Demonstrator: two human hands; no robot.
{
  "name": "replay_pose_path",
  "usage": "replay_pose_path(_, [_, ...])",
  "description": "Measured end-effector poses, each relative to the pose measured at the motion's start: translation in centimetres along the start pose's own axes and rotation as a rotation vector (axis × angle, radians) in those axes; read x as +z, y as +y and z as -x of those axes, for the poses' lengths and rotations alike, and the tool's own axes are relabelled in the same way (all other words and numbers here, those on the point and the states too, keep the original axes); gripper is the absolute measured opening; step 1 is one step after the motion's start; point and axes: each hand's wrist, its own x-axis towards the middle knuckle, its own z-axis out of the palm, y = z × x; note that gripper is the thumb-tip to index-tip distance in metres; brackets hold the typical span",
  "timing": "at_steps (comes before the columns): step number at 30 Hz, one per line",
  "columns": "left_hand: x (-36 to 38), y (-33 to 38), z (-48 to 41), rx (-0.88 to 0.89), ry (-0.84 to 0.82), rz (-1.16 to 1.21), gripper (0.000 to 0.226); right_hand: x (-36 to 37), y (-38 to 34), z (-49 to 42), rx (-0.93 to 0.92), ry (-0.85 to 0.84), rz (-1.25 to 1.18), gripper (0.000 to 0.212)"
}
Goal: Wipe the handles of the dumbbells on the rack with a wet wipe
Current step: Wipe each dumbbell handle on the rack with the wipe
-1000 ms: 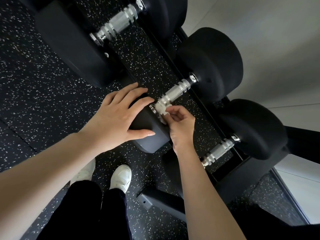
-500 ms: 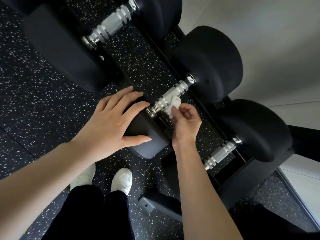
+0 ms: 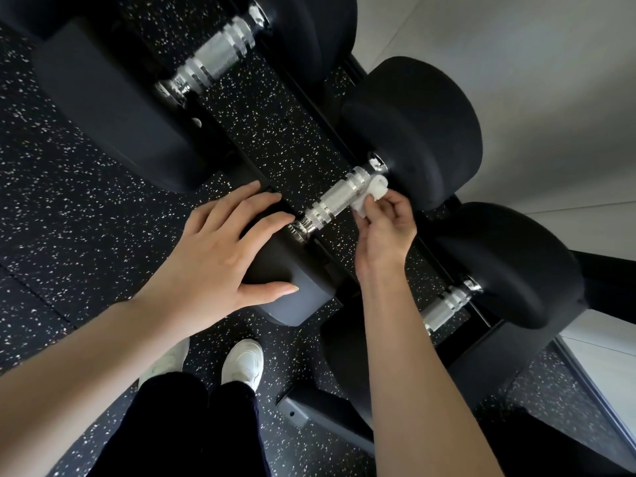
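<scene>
Three black dumbbells lie across the rack point(image 3: 344, 411). The middle dumbbell has a knurled chrome handle point(image 3: 335, 201). My right hand point(image 3: 385, 228) pinches a small bunched white wet wipe point(image 3: 370, 194) against the far end of that handle, close to the far head point(image 3: 420, 132). My left hand point(image 3: 220, 249) rests flat, fingers spread, on the near head point(image 3: 292, 284) of the same dumbbell. The upper dumbbell's handle point(image 3: 216, 56) and the lower dumbbell's handle point(image 3: 447, 306) are bare.
Black speckled rubber flooring point(image 3: 69, 187) spreads to the left and under the rack. A pale wall point(image 3: 533, 63) runs behind the dumbbells on the right. My white shoes point(image 3: 241, 363) and dark trousers stand just in front of the rack's foot.
My right hand has slid the wipe along the middle handle from its near end to its far end. My left hand has stayed on the near head.
</scene>
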Motion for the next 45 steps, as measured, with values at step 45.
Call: replay_pose_path(45, [-0.2,0.2,0.0,0.015,0.001,-0.019,0.071,0.0,1.3,-0.9,0.3,-0.185,-0.455,0.02])
